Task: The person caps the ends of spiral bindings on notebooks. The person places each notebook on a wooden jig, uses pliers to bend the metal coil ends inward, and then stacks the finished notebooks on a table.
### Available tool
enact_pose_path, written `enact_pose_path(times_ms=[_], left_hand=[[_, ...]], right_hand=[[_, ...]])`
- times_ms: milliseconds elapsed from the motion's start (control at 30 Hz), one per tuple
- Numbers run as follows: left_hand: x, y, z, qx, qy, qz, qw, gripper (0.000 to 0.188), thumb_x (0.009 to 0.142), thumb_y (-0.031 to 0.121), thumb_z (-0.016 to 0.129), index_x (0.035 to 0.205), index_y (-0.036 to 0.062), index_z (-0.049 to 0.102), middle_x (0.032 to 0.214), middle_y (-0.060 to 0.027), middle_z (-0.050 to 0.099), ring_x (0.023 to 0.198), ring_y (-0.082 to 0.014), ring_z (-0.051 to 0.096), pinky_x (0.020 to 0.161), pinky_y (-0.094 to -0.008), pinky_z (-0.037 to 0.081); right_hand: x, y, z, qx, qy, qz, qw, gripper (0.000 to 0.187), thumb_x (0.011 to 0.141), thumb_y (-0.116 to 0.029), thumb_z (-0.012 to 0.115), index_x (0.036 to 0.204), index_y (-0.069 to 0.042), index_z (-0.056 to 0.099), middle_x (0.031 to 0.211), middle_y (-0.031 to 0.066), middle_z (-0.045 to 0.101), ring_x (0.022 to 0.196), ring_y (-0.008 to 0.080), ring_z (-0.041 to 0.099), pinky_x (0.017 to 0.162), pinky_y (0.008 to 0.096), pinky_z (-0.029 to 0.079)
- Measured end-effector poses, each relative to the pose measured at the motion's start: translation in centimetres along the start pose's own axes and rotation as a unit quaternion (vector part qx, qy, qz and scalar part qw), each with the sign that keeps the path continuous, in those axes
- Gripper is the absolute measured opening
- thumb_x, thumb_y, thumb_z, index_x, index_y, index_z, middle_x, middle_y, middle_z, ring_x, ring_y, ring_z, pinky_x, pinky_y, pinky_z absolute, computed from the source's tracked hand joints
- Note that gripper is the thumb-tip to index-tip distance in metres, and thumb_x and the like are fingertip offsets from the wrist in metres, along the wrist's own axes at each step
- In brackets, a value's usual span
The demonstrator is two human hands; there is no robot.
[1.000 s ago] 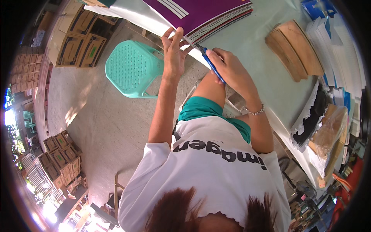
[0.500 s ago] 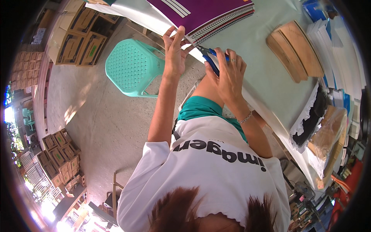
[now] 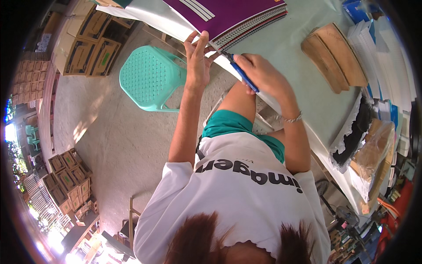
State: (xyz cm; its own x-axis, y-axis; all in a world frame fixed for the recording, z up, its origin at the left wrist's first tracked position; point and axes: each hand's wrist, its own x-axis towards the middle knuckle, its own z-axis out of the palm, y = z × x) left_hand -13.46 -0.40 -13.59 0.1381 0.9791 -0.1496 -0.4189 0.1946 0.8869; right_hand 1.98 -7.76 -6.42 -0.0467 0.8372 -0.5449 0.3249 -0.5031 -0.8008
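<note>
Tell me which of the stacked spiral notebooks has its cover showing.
The top one, the purple notebook: its cover with white stripes faces up, while the notebooks beneath show only their edges and wire coils.

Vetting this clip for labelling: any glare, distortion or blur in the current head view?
Head view: glare washes out the lower-left edge, and sunlight streaks the floor; head view: the fisheye bows the edge of the table, corners go black; head view: the right hand and blue-handled pliers are easy to make out, but the tips are too small to judge.
</note>
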Motion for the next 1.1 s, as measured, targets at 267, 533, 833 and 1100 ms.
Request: enact_pose_path(times_ms=[267,533,833,1100], left_hand=[[0.1,0.3,0.1,0.002,-0.014,-0.008,1.0,0.066,0.09,0.044,0.063,0.129,0.0008,0.031,0.111,-0.0137,0.051,0.099,-0.021,0.055,0.087,-0.0425,0.052],[-0.3,0.7,0.2,0.005,-0.001,-0.015,1.0,0.07,0.089,0.045,0.064,0.131,0.0005,0.03,0.112,-0.0133,0.051,0.099,-0.0207,0.055,0.089,-0.0414,0.051],[0.1,1.3,0.1,0.012,-0.019,-0.029,0.999,0.072,0.09,0.035,0.065,0.138,-0.0023,0.026,0.107,-0.0089,0.046,0.093,-0.017,0.054,0.084,-0.0393,0.052],[2.2,3.1,-4.6,0.05,0.001,-0.029,0.998,0.056,0.09,0.037,0.061,0.133,0.0035,0.045,0.115,-0.0031,0.057,0.087,-0.0138,0.055,0.078,-0.0328,0.049]], right_hand=[[-3.8,3.4,-2.1,-0.377,0.357,-0.088,0.85,0.043,0.094,-0.044,0.052,0.114,-0.005,0.051,0.098,0.022,0.058,0.103,0.041,0.055,0.084,0.0518,0.043],[-2.8,5.2,-8.2,-0.342,0.436,-0.239,0.798,0.044,0.094,-0.038,0.058,0.124,-0.006,0.056,0.122,0.0231,0.053,0.115,0.0416,0.049,0.097,0.0498,0.038],[13.2,1.2,-15.4,-0.074,0.374,-0.279,0.881,0.074,0.088,-0.07,0.044,0.115,-0.004,0.06,0.11,0.0157,0.061,0.108,0.0284,0.057,0.09,0.0394,0.045],[10.0,1.9,-12.3,-0.023,0.323,-0.216,0.921,0.059,0.091,-0.056,0.052,0.1,0.001,0.064,0.083,0.0074,0.063,0.082,0.0171,0.059,0.075,0.03,0.047]])
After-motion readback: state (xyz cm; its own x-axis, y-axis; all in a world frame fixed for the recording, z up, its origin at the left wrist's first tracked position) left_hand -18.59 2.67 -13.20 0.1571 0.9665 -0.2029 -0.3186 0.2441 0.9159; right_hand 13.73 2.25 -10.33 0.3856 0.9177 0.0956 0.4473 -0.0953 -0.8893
